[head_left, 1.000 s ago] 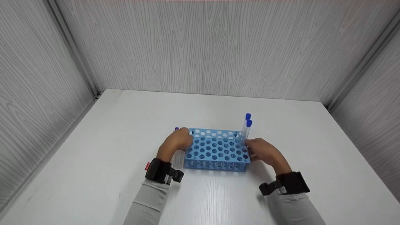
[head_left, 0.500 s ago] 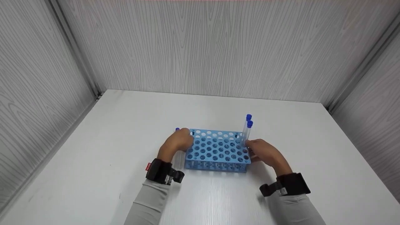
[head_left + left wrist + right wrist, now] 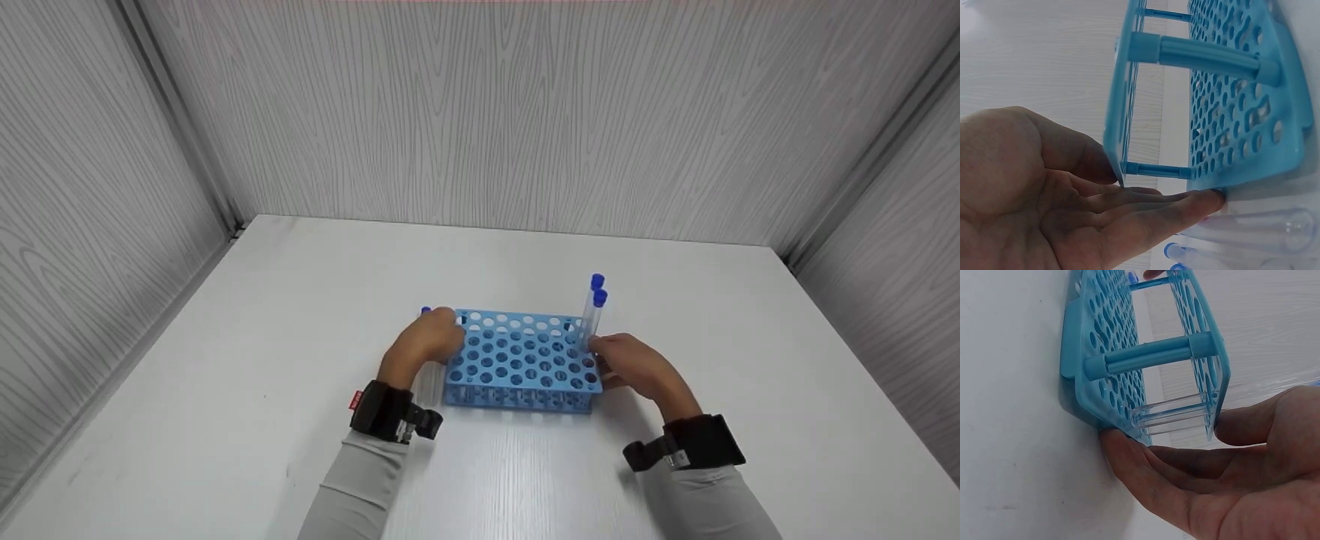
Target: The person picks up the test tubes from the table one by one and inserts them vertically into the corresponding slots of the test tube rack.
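A blue test tube rack (image 3: 517, 360) with rows of round holes stands on the table between both hands. My left hand (image 3: 427, 337) grips its left end; in the left wrist view the thumb touches the top plate's edge and the fingers (image 3: 1185, 211) lie along the side down to the base. At the right end my right hand (image 3: 634, 364) holds the rack the same way, thumb at the top plate and fingers under it by the base. Two clear test tubes (image 3: 590, 319) with blue caps stand in the back right holes.
Clear test tubes (image 3: 1252, 230) with blue caps lie on the white table (image 3: 315, 300) just left of the rack, partly hidden by the left hand in the head view. Grey wood-grain panels (image 3: 495, 112) rise behind and at both sides.
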Action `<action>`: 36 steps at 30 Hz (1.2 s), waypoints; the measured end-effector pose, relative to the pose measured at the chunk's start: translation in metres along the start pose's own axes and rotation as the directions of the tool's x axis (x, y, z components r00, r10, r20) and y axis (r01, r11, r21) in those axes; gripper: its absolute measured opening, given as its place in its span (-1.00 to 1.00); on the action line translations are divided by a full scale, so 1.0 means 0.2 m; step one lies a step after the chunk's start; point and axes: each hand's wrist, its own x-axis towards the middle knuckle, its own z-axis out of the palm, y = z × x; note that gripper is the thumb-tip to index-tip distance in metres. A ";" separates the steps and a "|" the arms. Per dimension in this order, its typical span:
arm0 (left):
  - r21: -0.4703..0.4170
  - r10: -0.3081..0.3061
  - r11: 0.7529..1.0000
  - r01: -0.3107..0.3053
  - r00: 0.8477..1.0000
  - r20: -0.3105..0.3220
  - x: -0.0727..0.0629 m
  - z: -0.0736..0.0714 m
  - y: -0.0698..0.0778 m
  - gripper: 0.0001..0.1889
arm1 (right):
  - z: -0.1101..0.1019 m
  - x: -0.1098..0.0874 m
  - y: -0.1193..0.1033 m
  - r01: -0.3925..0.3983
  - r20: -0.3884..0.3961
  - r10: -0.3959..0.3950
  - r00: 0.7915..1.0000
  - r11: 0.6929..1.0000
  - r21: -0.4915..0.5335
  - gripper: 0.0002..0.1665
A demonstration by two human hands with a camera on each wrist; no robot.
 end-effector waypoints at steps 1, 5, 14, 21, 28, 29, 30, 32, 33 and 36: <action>0.000 0.000 1.000 0.000 1.000 0.001 0.00 0.00 0.00 -0.50 | 0.00 0.00 0.00 -0.003 -0.002 0.003 1.000 1.000 0.002 -0.36; -0.003 0.004 1.000 -0.004 1.000 0.000 0.00 0.00 0.00 -0.50 | 0.00 0.00 0.00 -0.006 -0.003 0.006 1.000 1.000 -0.001 -0.37; -0.018 -0.011 1.000 0.011 1.000 0.005 0.00 0.00 0.00 -0.49 | 0.00 0.00 -0.01 0.001 0.012 -0.001 1.000 1.000 -0.001 -0.37; -0.012 0.010 1.000 -0.010 1.000 -0.014 0.00 -0.01 -0.01 -0.55 | 0.00 -0.01 0.00 0.010 0.012 -0.010 1.000 1.000 -0.005 -0.38; -0.064 -0.002 0.998 0.000 1.000 -0.024 -0.01 -0.03 -0.01 -0.54 | 0.00 0.00 0.00 -0.008 0.000 0.008 1.000 1.000 0.005 -0.38; -0.082 0.002 0.997 -0.004 1.000 -0.027 -0.01 -0.03 -0.01 -0.52 | 0.00 0.00 0.00 -0.009 0.000 0.009 1.000 1.000 0.006 -0.39; -0.096 0.008 0.995 -0.011 0.999 -0.033 -0.01 -0.04 -0.02 -0.51 | 0.00 0.00 0.00 -0.007 0.002 0.007 1.000 1.000 0.007 -0.39; -0.123 0.018 0.992 -0.024 0.999 -0.048 -0.02 -0.05 -0.02 -0.50 | 0.00 0.00 0.00 -0.002 0.005 0.002 1.000 1.000 0.005 -0.40; -0.135 0.023 0.990 -0.030 0.998 -0.057 -0.02 -0.06 -0.02 -0.50 | 0.00 0.00 0.00 0.001 0.006 -0.001 1.000 1.000 0.003 -0.39; -0.154 0.046 0.986 -0.058 0.995 -0.085 -0.02 -0.07 -0.03 -0.50 | 0.00 0.00 0.00 0.001 0.005 -0.001 1.000 1.000 -0.002 -0.38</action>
